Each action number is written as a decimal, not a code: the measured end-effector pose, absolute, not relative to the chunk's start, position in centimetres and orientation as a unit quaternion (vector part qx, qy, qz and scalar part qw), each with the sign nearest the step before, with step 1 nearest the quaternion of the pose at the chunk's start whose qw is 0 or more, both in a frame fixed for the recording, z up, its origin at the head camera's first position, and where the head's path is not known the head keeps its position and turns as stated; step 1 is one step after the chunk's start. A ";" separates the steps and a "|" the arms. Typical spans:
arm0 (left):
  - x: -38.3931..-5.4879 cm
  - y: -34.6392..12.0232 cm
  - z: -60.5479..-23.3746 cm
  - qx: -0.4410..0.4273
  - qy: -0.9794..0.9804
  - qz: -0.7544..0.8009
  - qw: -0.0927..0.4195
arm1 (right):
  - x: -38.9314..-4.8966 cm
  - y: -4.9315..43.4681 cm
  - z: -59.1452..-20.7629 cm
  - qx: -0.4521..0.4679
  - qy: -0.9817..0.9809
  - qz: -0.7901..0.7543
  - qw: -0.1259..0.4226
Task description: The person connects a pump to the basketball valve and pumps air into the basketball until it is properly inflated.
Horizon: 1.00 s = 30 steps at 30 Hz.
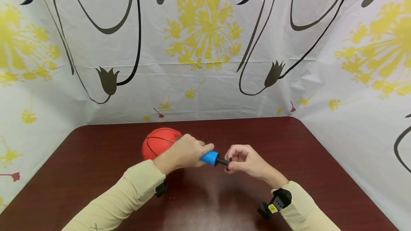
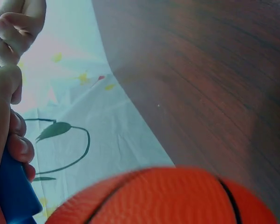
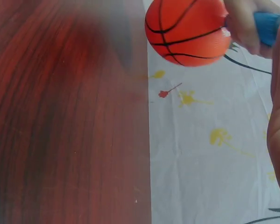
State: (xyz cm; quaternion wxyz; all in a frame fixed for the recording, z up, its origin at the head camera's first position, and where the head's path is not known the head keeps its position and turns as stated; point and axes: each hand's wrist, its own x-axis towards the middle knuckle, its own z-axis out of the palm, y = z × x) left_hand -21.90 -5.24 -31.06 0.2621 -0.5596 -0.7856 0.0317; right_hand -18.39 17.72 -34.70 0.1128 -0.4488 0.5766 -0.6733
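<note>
Evidently, our left hand (image 1: 187, 151) wraps round the blue hand pump (image 1: 210, 157) over the desk (image 1: 96, 159), while our right hand (image 1: 245, 161) pinches its black rod (image 1: 222, 161). The pump looks light, stiff and smooth; we'd grip the barrel. Left and far, the red basketball (image 1: 158, 143) seems light, springy, best cupped from both sides.
</note>
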 end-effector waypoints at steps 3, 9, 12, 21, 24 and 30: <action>-22.0 -5.8 -31.0 -0.558 -0.788 0.025 0.258 | -17.8 19.2 -34.6 -0.461 0.537 -0.693 0.138; -22.2 -7.1 -31.1 -0.538 -0.798 0.019 0.270 | -17.3 21.7 -34.6 -0.509 0.487 -0.694 0.149; -22.2 -6.8 -31.3 -0.546 -0.791 0.013 0.276 | -17.8 20.5 -34.8 -0.505 0.509 -0.685 0.128; -22.1 -5.7 -31.9 -0.557 -0.784 0.008 0.274 | -19.2 16.9 -35.3 -0.463 0.570 -0.670 0.104; -22.3 -6.2 -31.9 -0.554 -0.789 0.011 0.264 | -18.6 18.2 -35.1 -0.464 0.540 -0.690 0.134; -22.8 -7.5 -31.9 -0.541 -0.801 0.008 0.256 | -17.9 21.6 -34.9 -0.492 0.489 -0.701 0.165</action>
